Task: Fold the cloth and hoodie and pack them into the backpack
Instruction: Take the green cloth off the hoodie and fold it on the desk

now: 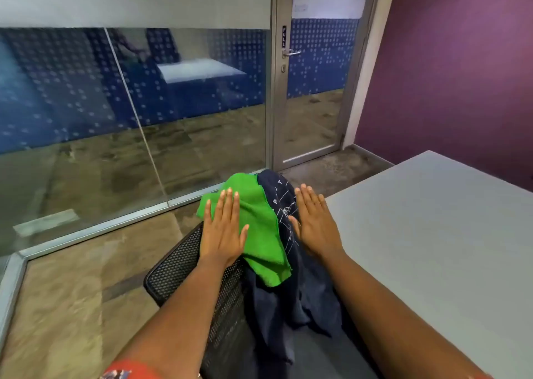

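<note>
A bright green cloth (pixel 259 223) lies crumpled over the top of a black mesh chair back (pixel 178 275). Under and beside it hangs a dark navy hoodie (pixel 291 301) with white print, draped down over the chair. My left hand (pixel 223 228) rests flat, fingers stretched out, on the left part of the green cloth. My right hand (pixel 315 223) lies flat and open on the hoodie's right side, next to the table edge. Neither hand grips anything. No backpack is in view.
A grey table (pixel 438 234) fills the right side, its edge close to my right arm. A glass wall (pixel 129 119) and a glass door (pixel 311 90) stand ahead, a purple wall (pixel 461 76) on the right. Brown carpet floor (pixel 72 292) lies to the left.
</note>
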Demonstrator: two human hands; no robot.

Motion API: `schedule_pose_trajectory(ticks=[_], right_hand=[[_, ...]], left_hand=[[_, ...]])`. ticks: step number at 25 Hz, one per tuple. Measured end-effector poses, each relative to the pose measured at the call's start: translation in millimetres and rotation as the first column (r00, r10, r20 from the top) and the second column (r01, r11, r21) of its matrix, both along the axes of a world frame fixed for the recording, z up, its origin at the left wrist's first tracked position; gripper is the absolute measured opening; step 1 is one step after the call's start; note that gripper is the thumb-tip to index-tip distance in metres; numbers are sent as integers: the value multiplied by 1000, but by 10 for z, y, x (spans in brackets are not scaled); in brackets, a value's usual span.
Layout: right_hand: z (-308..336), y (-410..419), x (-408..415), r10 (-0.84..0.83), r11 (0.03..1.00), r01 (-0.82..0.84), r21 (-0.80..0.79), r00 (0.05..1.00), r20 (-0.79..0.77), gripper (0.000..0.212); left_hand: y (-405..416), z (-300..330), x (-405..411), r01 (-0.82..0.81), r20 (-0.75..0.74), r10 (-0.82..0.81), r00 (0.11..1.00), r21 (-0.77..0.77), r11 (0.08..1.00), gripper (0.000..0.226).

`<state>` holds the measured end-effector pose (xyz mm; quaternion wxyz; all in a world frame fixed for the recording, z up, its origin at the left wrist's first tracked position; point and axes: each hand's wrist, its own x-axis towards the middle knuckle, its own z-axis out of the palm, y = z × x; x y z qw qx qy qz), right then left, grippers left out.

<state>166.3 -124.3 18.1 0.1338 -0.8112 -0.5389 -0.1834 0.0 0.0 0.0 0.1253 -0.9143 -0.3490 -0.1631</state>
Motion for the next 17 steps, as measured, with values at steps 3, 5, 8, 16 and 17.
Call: schedule_pose_trajectory(ticks=[3,5,8,16,17], right_hand=[[12,249,-126,43,996,-49,-79,996,-74,61],[25,443,-234,102,990,-114,-83,985,-138,66],[-29,619,-271,128,965,-178,-192,961,-246,64],[-190,769,-355,58,978,-161,-135,825,-561,75],[-216,779,-376,59,988,-135,-78,786,-616,79]], left_hand=[[187,-29,-66,-22,16,23,1000,-64,998,67],[255,-91,-105,-34,-31,29,999,-162,986,66],[334,-207,-99,-33,-68,17,998,-251,967,64],[384,-345,-115,19,-116,-43,992,-197,980,92],[375,-347,-102,-2,-129,-24,991,-195,981,89]])
